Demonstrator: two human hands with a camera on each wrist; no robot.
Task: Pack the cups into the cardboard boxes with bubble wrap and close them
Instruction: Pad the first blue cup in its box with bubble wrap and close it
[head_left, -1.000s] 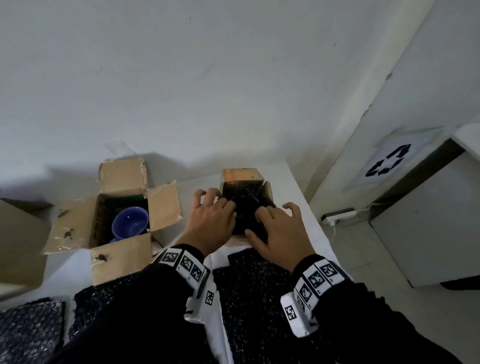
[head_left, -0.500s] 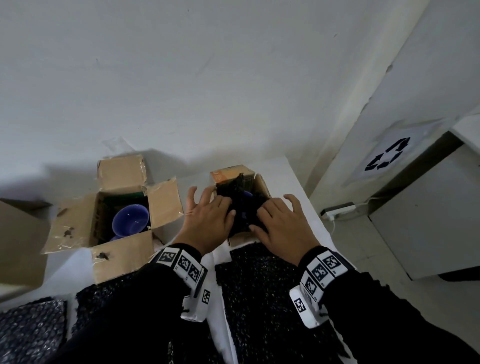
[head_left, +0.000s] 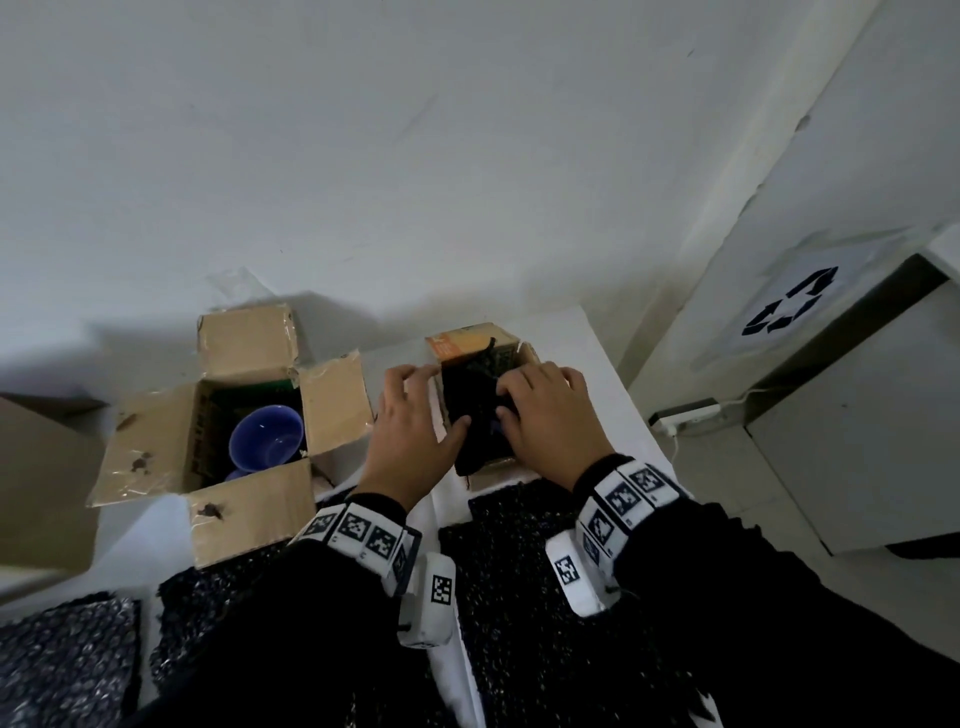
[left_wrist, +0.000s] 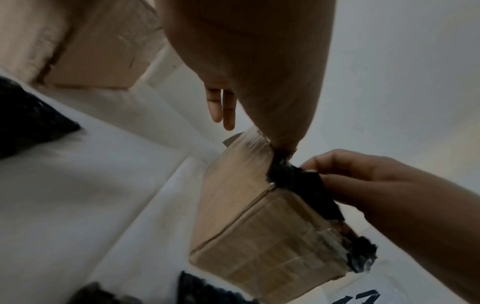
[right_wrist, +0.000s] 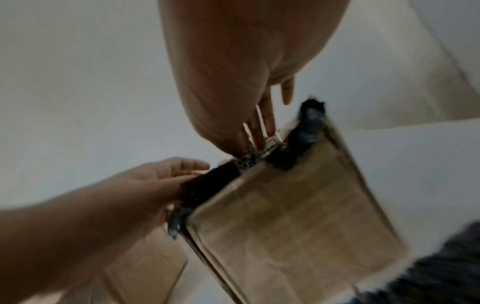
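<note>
1. My left hand lies at the left edge of the small box, centre of the head view, fingers spread and fairly straight, thumb pressing the dark bubble wrap that fills the box mouth.
2. My right hand is on the right side of the same wrap, fingers bent down onto it. Whether they pinch it or only press, I cannot tell.
3. Change: a second ago both hands sat close together over the box; now they are further apart, and the wrap stands higher, with a corner poking above the far rim. I judge the wrap is being spread and tucked over a cup below, which is hidden.
4. Meaning: this box is near ready for closing, but its flaps are not yet folded.
5. The big box, left of frame, stands open with a blue cup unwrapped inside.
6. Spare wrap sheets lie on the tabletop at lower frame.
</note>
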